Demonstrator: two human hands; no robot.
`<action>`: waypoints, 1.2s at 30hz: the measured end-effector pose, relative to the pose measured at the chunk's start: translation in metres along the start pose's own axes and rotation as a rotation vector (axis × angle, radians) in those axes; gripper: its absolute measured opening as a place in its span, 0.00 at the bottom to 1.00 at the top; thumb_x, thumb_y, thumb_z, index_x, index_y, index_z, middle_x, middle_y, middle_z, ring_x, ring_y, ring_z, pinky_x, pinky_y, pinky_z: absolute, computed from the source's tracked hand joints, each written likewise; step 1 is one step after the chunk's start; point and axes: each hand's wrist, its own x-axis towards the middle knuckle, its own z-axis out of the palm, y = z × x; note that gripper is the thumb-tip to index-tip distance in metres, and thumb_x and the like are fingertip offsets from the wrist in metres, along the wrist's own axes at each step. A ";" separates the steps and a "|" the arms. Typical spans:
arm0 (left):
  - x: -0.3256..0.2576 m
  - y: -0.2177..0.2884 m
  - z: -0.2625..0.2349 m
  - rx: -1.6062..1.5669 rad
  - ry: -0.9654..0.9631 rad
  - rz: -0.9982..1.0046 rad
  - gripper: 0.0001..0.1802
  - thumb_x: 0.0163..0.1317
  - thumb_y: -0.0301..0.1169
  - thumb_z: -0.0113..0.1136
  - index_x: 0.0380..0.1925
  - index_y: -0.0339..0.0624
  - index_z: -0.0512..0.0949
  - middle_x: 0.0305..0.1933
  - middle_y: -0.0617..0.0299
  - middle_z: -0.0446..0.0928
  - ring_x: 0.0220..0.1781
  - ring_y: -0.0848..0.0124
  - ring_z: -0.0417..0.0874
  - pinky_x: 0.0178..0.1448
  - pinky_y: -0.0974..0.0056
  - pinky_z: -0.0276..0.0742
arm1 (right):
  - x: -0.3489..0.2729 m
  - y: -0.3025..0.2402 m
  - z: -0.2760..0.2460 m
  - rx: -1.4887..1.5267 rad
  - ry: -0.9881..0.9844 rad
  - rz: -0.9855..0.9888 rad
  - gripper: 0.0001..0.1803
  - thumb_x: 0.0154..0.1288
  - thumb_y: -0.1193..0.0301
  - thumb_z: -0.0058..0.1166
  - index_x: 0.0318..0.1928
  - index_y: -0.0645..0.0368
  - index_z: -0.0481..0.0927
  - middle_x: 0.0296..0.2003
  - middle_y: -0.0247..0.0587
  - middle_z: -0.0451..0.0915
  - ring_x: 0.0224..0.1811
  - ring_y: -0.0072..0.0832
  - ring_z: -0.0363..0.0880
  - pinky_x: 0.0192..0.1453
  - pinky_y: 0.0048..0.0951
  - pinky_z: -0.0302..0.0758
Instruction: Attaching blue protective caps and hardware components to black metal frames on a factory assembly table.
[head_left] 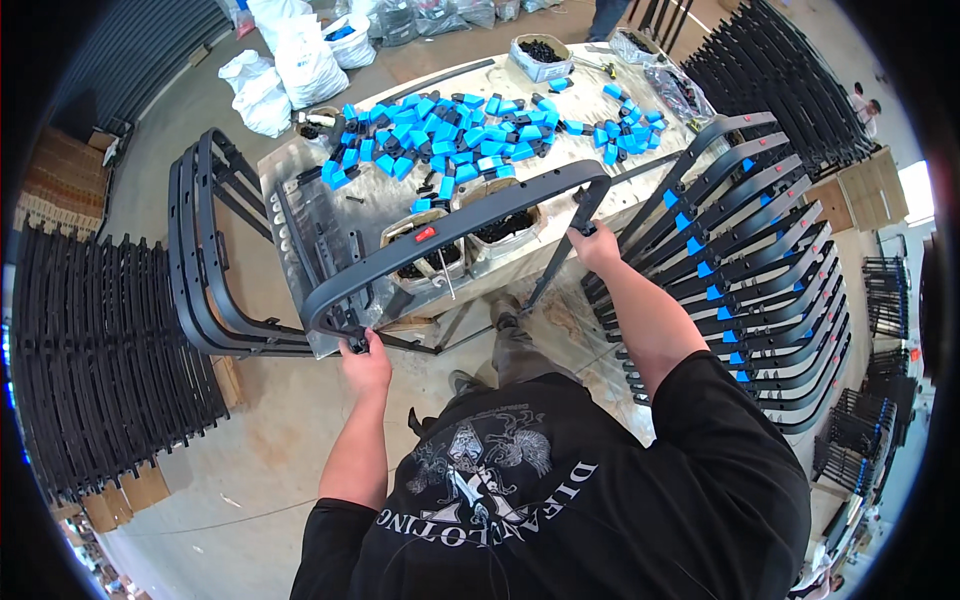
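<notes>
I hold a long curved black plastic frame (455,228) across my body, above the near edge of the worktable (300,205). My left hand (365,362) grips its lower left corner. My right hand (596,243) grips the leg at its upper right corner. The frame carries a small red tag (426,234) near its middle. Beneath it on the table stand two open boxes (495,236) of small black parts.
Blue and black clips (450,130) cover the table's far half. Finished black frames with blue clips are stacked at my right (750,270). Bare frames lean at the table's left (205,250), more lie on the floor at far left (90,360). White bags (290,60) sit beyond.
</notes>
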 end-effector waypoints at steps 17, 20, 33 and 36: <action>0.014 0.020 -0.036 0.402 -0.582 -0.164 0.35 0.55 0.55 0.70 0.46 0.30 0.82 0.44 0.40 0.85 0.49 0.47 0.87 0.54 0.52 0.81 | 0.000 0.034 -0.037 0.084 -0.236 -0.195 0.39 0.49 0.51 0.74 0.54 0.68 0.79 0.46 0.57 0.85 0.50 0.42 0.86 0.53 0.39 0.80; 0.018 -0.034 -0.037 0.190 -0.464 0.028 0.43 0.48 0.48 0.80 0.57 0.33 0.73 0.47 0.50 0.84 0.46 0.59 0.85 0.52 0.56 0.80 | 0.011 0.038 -0.034 0.013 -0.286 -0.275 0.52 0.45 0.55 0.77 0.67 0.67 0.68 0.57 0.58 0.79 0.60 0.45 0.80 0.66 0.38 0.74; 0.041 -0.060 0.005 0.104 -0.409 0.402 0.29 0.54 0.32 0.72 0.55 0.36 0.75 0.53 0.56 0.80 0.54 0.65 0.81 0.63 0.62 0.74 | 0.037 0.046 0.000 0.236 -0.302 -0.416 0.25 0.53 0.71 0.66 0.54 0.56 0.78 0.44 0.43 0.83 0.49 0.33 0.82 0.58 0.33 0.76; 0.042 -0.053 0.014 -0.061 -0.388 0.303 0.21 0.58 0.31 0.69 0.50 0.38 0.76 0.45 0.59 0.82 0.48 0.69 0.83 0.58 0.63 0.76 | 0.039 0.046 -0.006 0.253 -0.341 -0.422 0.26 0.53 0.70 0.68 0.55 0.55 0.78 0.45 0.42 0.83 0.50 0.31 0.82 0.59 0.32 0.76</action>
